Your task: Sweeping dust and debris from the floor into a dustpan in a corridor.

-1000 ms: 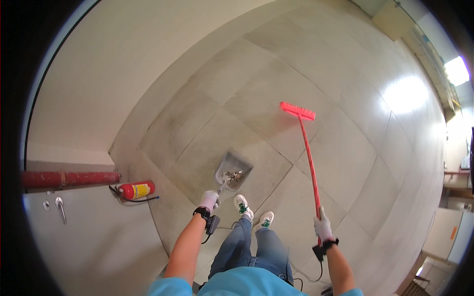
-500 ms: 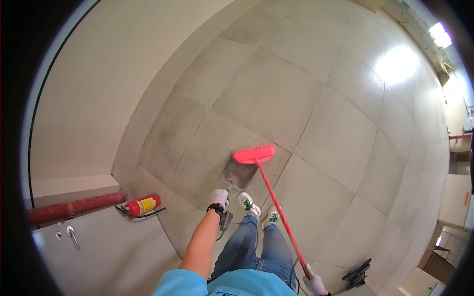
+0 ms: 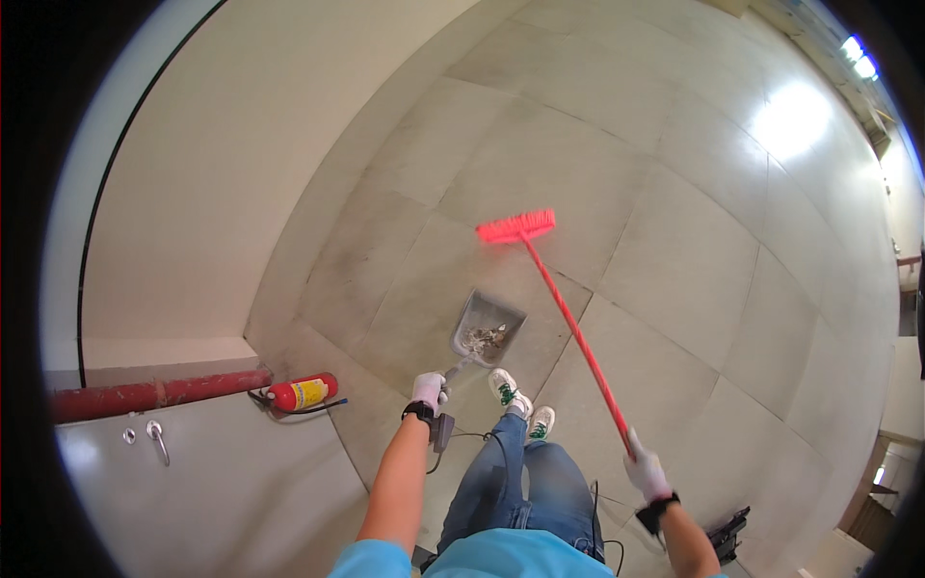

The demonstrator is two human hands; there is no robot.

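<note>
My left hand (image 3: 429, 391), in a white glove, is closed round the handle of a grey dustpan (image 3: 462, 326). Bits of pale and brown debris (image 3: 485, 338) lie in the pan near its handle end. Gloved in white too, my right hand (image 3: 646, 468) grips the upper end of the red stick of a broom (image 3: 578, 332). The broom's red head (image 3: 517, 227) is beyond the dustpan and apart from it, slightly blurred. Whether the bristles touch the floor I cannot tell.
A red fire extinguisher (image 3: 302, 392) lies at the left beside a grey cabinet door (image 3: 222, 491) and a red pipe (image 3: 164, 393). A beige wall (image 3: 260, 125) borders the tiled floor (image 3: 674, 250). A black object (image 3: 729, 536) is near my right forearm. My shoes (image 3: 520, 405) stand behind the dustpan.
The broom head has moved off the dustpan, forward and slightly right, uncovering the debris. My right hand has come up and forward with the stick. My left hand keeps hold of the dustpan.
</note>
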